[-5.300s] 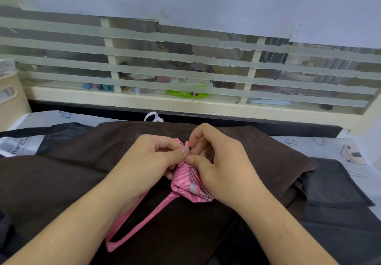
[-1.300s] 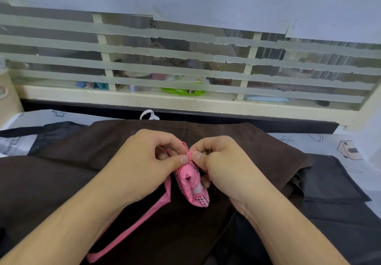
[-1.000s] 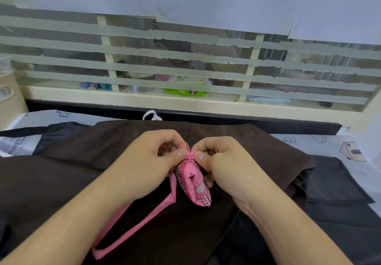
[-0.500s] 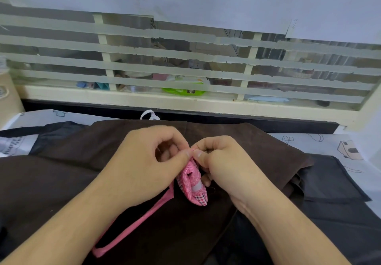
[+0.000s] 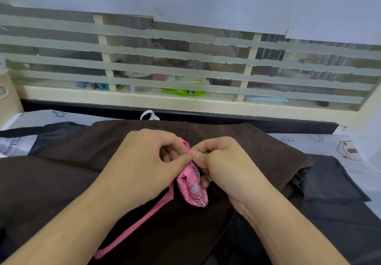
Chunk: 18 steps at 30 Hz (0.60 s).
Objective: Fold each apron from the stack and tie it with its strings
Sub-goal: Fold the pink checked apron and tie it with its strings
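Both hands meet at the top of a small folded pink striped fabric apron bundle (image 5: 191,184), which rests on a wide dark brown cloth apron (image 5: 82,161) spread over the middle of the desk. Left hand (image 5: 148,161) has its fingers curled, thumb and forefinger pinching the pink fabric at the bundle's upper end. Right hand (image 5: 224,165) is curled the same way, its thumb and forefinger pinching the same spot from the other side, so the two thumbs nearly touch. A patch of pink-and-dark checked fabric shows at the bundle's lower end. A long pink fabric strap (image 5: 134,227) runs from the bundle's left side down across the brown apron toward the near edge of the desk, under the left forearm. Black cloth aprons (image 5: 329,182) lie beneath the brown one, showing toward the right and left edges. A white printed table cover (image 5: 309,143) shows at the far corners of the desk. A small white loop (image 5: 149,114) sits at the far edge, below the taped window (image 5: 185,62).
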Each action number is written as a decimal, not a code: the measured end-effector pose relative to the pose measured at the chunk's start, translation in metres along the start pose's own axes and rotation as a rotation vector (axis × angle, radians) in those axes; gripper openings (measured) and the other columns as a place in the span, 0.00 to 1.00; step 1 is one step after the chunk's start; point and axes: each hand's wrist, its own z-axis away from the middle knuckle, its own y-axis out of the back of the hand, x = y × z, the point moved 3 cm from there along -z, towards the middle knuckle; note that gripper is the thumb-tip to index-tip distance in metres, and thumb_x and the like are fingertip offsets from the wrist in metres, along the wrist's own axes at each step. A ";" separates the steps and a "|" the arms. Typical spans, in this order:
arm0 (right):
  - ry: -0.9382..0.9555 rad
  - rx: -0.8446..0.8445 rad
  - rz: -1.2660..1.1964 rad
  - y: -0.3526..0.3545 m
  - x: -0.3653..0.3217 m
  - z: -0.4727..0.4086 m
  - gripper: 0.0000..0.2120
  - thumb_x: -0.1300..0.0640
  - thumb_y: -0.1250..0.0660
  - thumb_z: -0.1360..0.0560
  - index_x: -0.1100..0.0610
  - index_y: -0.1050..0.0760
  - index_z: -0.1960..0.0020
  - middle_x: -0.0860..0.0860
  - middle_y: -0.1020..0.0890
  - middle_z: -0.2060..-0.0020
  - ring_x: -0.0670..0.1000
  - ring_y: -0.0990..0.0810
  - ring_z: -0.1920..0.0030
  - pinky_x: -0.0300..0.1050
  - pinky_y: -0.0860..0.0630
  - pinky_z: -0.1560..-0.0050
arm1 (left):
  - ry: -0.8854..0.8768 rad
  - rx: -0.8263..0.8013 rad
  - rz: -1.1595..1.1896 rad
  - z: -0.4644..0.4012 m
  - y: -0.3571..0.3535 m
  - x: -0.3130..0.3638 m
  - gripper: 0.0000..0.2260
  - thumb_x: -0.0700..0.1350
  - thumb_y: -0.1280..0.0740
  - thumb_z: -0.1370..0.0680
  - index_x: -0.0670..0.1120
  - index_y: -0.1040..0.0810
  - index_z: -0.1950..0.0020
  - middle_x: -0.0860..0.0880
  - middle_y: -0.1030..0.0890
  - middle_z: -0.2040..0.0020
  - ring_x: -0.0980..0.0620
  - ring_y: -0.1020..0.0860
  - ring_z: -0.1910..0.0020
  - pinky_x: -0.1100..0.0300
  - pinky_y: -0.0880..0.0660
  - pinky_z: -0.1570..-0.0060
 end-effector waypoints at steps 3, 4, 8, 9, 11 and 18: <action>-0.024 -0.018 -0.054 -0.002 0.000 0.000 0.13 0.64 0.36 0.18 0.59 0.15 0.56 0.69 0.17 0.63 0.57 0.25 0.70 0.47 0.26 0.66 | -0.046 -0.020 0.002 0.002 0.000 0.003 0.06 0.47 0.21 0.26 0.59 0.13 0.58 0.59 0.17 0.63 0.55 0.18 0.60 0.64 0.22 0.59; -0.033 -0.021 -0.070 -0.003 0.000 0.000 0.12 0.66 0.36 0.18 0.60 0.15 0.55 0.71 0.18 0.63 0.57 0.26 0.70 0.47 0.26 0.67 | -0.054 -0.027 0.000 0.002 0.000 0.003 0.06 0.47 0.21 0.26 0.60 0.13 0.58 0.59 0.17 0.63 0.54 0.18 0.60 0.62 0.22 0.59; -0.038 -0.020 -0.085 -0.002 0.001 -0.001 0.15 0.65 0.35 0.19 0.57 0.15 0.60 0.67 0.17 0.65 0.57 0.26 0.70 0.47 0.25 0.65 | -0.023 -0.023 -0.065 0.001 0.000 0.004 0.05 0.51 0.22 0.26 0.62 0.12 0.57 0.62 0.17 0.63 0.58 0.18 0.59 0.64 0.22 0.61; -0.041 -0.018 -0.089 -0.002 0.002 -0.001 0.16 0.64 0.35 0.19 0.56 0.15 0.61 0.62 0.18 0.67 0.56 0.26 0.71 0.47 0.25 0.65 | -0.015 -0.016 -0.077 0.001 0.000 0.003 0.04 0.51 0.22 0.26 0.62 0.12 0.57 0.63 0.17 0.63 0.59 0.18 0.59 0.65 0.23 0.61; -0.052 -0.013 -0.098 -0.002 0.002 -0.001 0.16 0.64 0.34 0.19 0.56 0.15 0.62 0.59 0.19 0.69 0.55 0.26 0.72 0.48 0.24 0.64 | -0.015 0.002 -0.109 0.001 0.000 0.004 0.03 0.53 0.23 0.26 0.63 0.12 0.57 0.64 0.17 0.64 0.60 0.18 0.59 0.67 0.24 0.62; -0.044 -0.012 -0.072 -0.002 0.002 -0.002 0.13 0.62 0.33 0.18 0.57 0.15 0.59 0.57 0.21 0.71 0.57 0.27 0.70 0.49 0.25 0.63 | 0.012 0.039 -0.190 0.001 0.000 0.005 0.02 0.55 0.23 0.27 0.62 0.12 0.58 0.63 0.18 0.67 0.63 0.19 0.58 0.70 0.27 0.64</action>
